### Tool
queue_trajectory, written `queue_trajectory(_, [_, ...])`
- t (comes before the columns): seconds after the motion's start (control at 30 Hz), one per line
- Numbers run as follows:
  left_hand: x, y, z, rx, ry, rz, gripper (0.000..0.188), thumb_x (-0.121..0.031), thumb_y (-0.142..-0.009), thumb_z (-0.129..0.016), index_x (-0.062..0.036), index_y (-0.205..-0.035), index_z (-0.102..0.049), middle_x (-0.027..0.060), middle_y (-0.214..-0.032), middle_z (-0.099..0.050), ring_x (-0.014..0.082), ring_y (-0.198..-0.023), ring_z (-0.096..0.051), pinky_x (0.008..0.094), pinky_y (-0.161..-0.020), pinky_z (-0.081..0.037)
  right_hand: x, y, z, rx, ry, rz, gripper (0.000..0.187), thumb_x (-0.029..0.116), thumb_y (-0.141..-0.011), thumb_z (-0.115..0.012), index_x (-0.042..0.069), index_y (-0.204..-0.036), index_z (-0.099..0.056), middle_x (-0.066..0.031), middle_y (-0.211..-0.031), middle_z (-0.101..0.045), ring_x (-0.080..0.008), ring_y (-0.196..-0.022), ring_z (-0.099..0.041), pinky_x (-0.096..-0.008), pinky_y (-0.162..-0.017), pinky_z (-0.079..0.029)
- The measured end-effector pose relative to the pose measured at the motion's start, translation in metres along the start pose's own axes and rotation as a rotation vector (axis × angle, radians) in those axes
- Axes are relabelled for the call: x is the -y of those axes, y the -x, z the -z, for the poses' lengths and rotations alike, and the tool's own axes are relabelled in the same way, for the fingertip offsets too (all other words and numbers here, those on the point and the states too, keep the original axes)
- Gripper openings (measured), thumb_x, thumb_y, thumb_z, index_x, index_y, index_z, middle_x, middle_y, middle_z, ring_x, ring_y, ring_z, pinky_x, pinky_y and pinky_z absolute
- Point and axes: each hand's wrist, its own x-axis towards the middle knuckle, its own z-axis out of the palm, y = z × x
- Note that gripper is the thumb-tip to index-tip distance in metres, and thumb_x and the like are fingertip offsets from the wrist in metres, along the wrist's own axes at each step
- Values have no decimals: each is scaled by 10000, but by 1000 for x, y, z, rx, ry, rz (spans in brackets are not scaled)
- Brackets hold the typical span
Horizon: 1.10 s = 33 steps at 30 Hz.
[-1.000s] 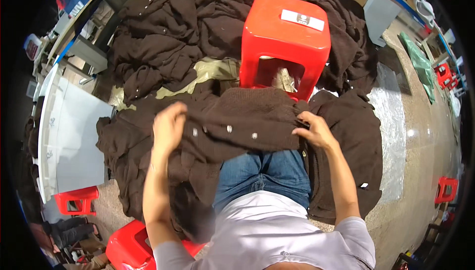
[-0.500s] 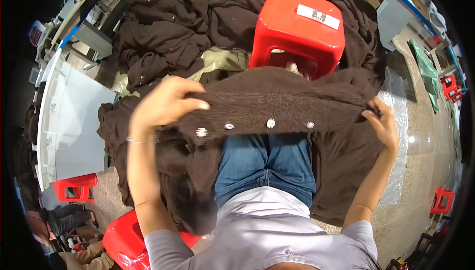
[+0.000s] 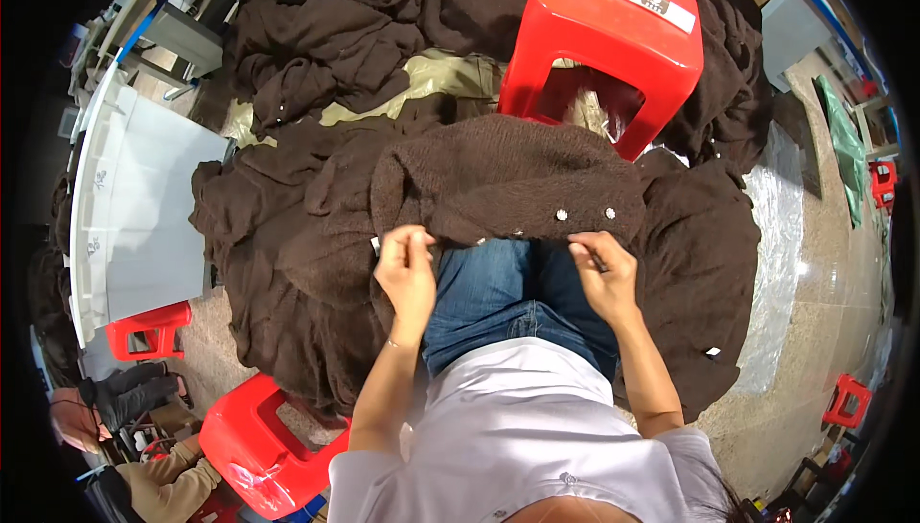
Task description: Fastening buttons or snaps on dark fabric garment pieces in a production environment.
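Note:
Across my lap lies a fuzzy dark brown knitted cardigan with several shiny white buttons along its near edge. My left hand is closed at that edge, thumb and fingers pinching the knit near its left end. Farther right, my right hand pinches the same edge below the buttons. Some buttons between the hands are partly turned out of sight. More brown knitwear drapes over my legs on both sides, with a small white tag on the right part.
A red plastic stool stands just beyond my lap. Behind it brown garments are heaped on yellowish plastic sheeting. A white panel is at the left, another red stool at lower left. A person sits at far lower left.
Both hands have come inward and nearer to me from the ends of the stretched button band. The band is now slack and bunched, and the view has shifted slightly.

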Motion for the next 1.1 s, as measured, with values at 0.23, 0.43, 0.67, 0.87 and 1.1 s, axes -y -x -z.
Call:
queue_trajectory(0.23, [-3, 19, -18, 99, 75, 379, 391, -386, -934, -648, 4, -914, -651, 10, -708, -602, 68, -545, -547, 207, -480, -428, 26, -34, -30, -65, 260, 210, 518, 153, -758, -789, 132, -1240, -600, -94, -1307, -558, -282, -880, -672, -349, -688, -557])
queue_trajectory(0.43, [3, -22, -29, -3, 189, 558, 761, -437, -858, -716, -71, -1421, -360, 111, -1195, -564, 174, -900, -568, 284, -681, -448, -12, -48, 23, -80, 383, 78, 744, 338, -660, -846, 141, -1312, -548, -98, -1391, -502, -327, -1120, -608, -407, -856, -534])
queue_trajectory(0.67, [-3, -134, -96, 114, 592, 344, 699, 91, -788, -641, -90, -1416, -393, 147, -1358, -456, 270, -1137, -532, 377, -925, -491, -69, -30, 50, 5, 394, 75, 490, 33, -674, -752, 63, -1132, -582, -132, -1092, -597, -327, -985, -632, -369, -796, -516])
queue_trajectory(0.87, [-116, -217, -129, 305, 754, 69, 737, 102, -809, -623, -188, -1430, -351, 101, -1204, -548, 215, -989, -588, 351, -786, -511, -52, -103, 76, -450, 327, 280, 332, -149, -705, -603, 9, -997, -607, -124, -849, -584, -268, -787, -615, -299, -716, -477])
queue_trajectory(1.1, [-42, -185, -49, 470, 247, 351, 578, 61, -867, -592, -140, -1383, -426, 124, -1254, -534, 241, -995, -636, 395, -709, -594, -26, -67, 105, 39, 341, 242, 379, -155, -588, -660, 4, -932, -649, -130, -790, -597, -272, -752, -640, -315, -668, -492])
